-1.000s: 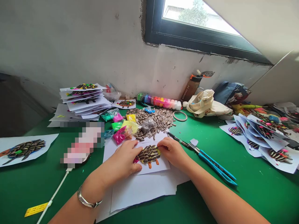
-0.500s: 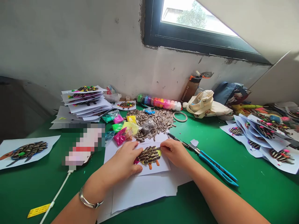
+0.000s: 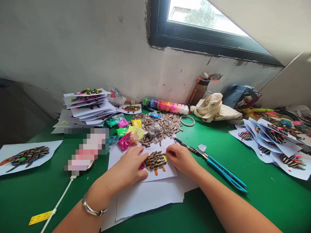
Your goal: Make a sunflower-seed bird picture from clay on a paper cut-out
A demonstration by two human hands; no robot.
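Observation:
On a small white card point(image 3: 167, 174) lies an animal picture point(image 3: 155, 160) of overlapping sunflower seeds pressed into yellow clay, with orange clay legs and a magenta part at its left. My left hand point(image 3: 130, 163) rests flat on the card's left side, thumb and fingers apart around the picture's left end. At the opposite end, my right hand point(image 3: 181, 158) is closed in a pinch on a sunflower seed point(image 3: 164, 154) at the yellow clay's upper right edge. The fingers partly hide that seed. Beneath the card are larger white sheets point(image 3: 150, 197).
Behind the card lie loose sunflower seeds point(image 3: 170, 124) and bagged clay point(image 3: 126, 140). Blue-handled tweezers point(image 3: 225, 174) and a dark pen-like tool point(image 3: 184, 144) lie to the right. Finished pictures stand stacked at left point(image 3: 91, 108) and right point(image 3: 272, 139). A cabled, pixelated device point(image 3: 87, 150) lies left.
My right hand has shifted very slightly left at the picture's upper right edge. My left hand and the card stay in place.

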